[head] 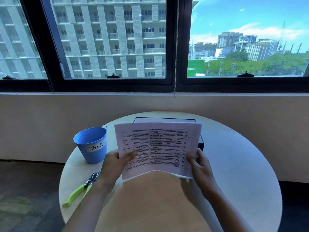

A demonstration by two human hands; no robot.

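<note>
Two hands grip the printed sheets (158, 144) by their near edge. The left hand (115, 162) pinches the lower left side with its thumb on top, and the right hand (199, 163) curls round the lower right corner, holding them tilted up above the bench (234, 164). The step looks like checking or squaring the sheets. The next move probably needs one hand free for the green-handled punch (80, 190) at the left. Beyond it stand the blue Trash bucket (91, 144) and a dark box (201, 143).
</note>
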